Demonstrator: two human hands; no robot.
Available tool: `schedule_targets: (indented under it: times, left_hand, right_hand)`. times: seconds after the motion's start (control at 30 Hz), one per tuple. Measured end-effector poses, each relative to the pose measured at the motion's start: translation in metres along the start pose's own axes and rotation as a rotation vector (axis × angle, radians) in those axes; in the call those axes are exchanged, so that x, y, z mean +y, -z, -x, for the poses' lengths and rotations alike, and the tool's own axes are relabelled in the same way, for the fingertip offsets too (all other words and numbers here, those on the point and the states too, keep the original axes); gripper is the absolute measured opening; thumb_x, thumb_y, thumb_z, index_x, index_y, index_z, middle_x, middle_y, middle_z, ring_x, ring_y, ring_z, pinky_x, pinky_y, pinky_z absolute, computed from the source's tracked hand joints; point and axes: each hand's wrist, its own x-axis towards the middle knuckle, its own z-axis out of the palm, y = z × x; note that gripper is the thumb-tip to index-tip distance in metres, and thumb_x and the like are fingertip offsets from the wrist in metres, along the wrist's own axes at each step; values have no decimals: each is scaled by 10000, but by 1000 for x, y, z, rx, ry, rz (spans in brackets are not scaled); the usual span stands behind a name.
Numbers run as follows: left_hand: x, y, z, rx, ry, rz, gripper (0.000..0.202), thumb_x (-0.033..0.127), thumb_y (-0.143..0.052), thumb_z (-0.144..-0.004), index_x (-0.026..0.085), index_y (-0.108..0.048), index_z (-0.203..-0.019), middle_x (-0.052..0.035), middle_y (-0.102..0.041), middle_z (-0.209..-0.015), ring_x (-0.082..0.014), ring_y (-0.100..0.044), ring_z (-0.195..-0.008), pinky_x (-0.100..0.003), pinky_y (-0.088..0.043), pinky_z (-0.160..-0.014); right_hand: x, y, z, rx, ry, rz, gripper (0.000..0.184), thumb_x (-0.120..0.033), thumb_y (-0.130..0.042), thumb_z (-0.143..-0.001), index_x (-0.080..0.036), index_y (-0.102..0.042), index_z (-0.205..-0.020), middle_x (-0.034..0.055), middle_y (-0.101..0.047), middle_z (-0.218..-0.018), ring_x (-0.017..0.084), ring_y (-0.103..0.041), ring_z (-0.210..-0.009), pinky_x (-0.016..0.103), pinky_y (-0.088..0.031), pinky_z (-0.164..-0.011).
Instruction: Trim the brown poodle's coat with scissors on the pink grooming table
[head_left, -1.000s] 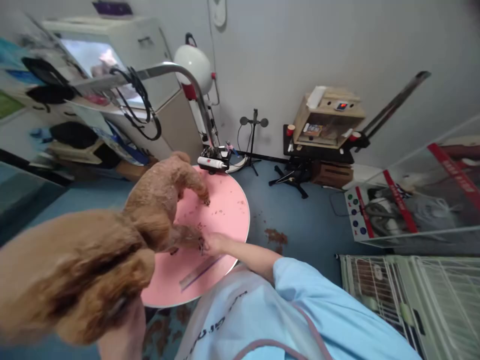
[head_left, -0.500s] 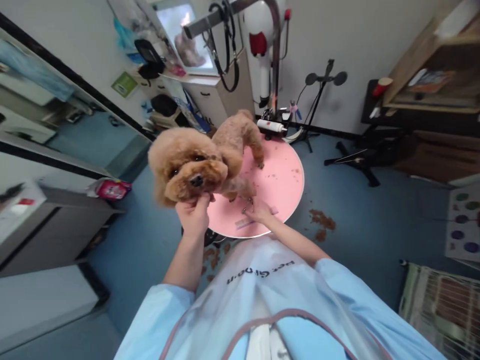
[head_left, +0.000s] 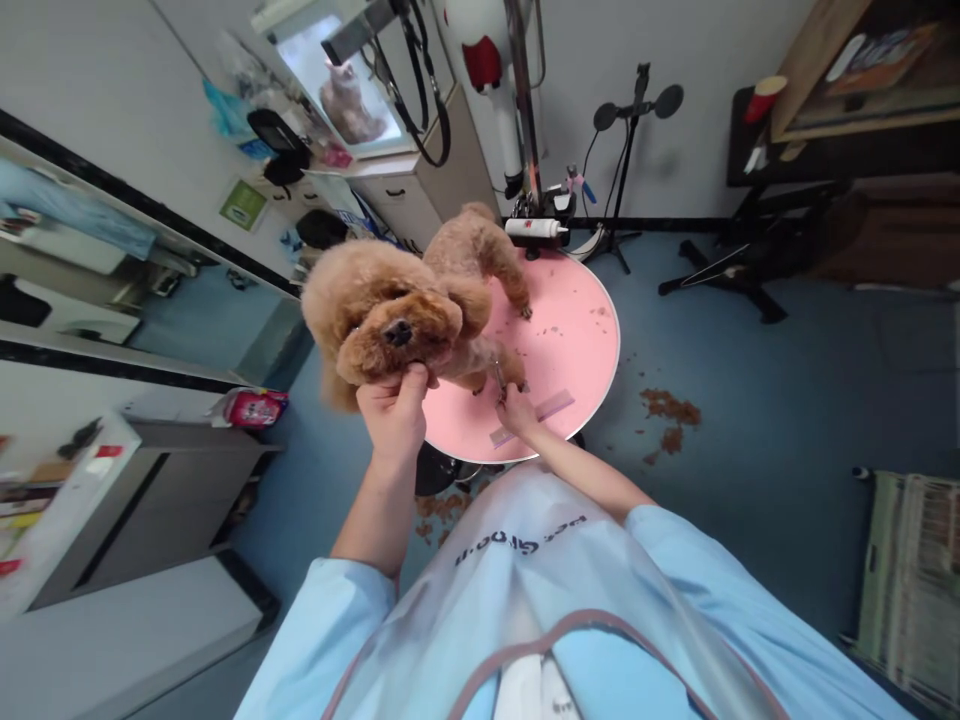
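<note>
A curly brown poodle point(head_left: 469, 250) stands on a round pink grooming table point(head_left: 577, 330), its fluffy head turned up toward me. Under its chin, my left hand point(head_left: 396, 405) is closed on the muzzle fur, thumb along the jaw. My right hand point(head_left: 517, 412) grips a pair of scissors point(head_left: 499, 378), whose thin blades point up beside the dog's front leg. Whether the blades touch the fur I cannot tell. A pale purple comb point(head_left: 555, 403) lies on the table, partly beneath my right hand.
At the table's far edge a white bottle point(head_left: 534, 228) rests near the upright post. Black straps point(head_left: 427, 100) hang from the overhead arm. Clumps of cut fur point(head_left: 670, 410) lie on the blue floor. A microphone-like stand point(head_left: 634, 150) is behind, and a wire cage point(head_left: 911, 580) sits at right.
My view has shifted slightly. My right hand has turned the scissors upward against the front leg. The dog's muzzle is tipped a little higher in my left hand.
</note>
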Motion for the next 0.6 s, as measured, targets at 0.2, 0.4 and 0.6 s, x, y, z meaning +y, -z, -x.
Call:
schedule_targets:
  times: [0.2, 0.4, 0.6]
  left_hand:
    - [2, -2, -3, -8, -41, -10, 390, 404, -667, -730, 91, -557, -526, -8, -533, -487, -43, -443, -445, -169, -364, -463]
    - [4, -2, -2, 23, -85, 80, 384, 346, -691, -709, 95, -506, -484, 2, -511, -458, -55, -460, -425, -177, -365, -446]
    - [5, -5, 2, 102, -121, 103, 350, 310, -699, -694, 95, -519, -485, -7, -523, -455, -70, -479, -418, -182, -375, -430]
  right_hand:
    - [0, -2, -3, 26, -2, -31, 306, -333, -489, -861, -147, -403, -1088, 118, -622, -1036, 228, -606, -917, 265, -394, -666]
    - [4, 4, -1, 8, 32, -17, 315, -327, -525, -841, -142, -400, -1063, 127, -620, -978, 225, -596, -852, 266, -372, -641]
    - [16, 19, 3, -69, 137, 33, 195, -219, -435, -858, -151, -385, -1034, 89, -600, -910, 183, -553, -766, 264, -349, -622]
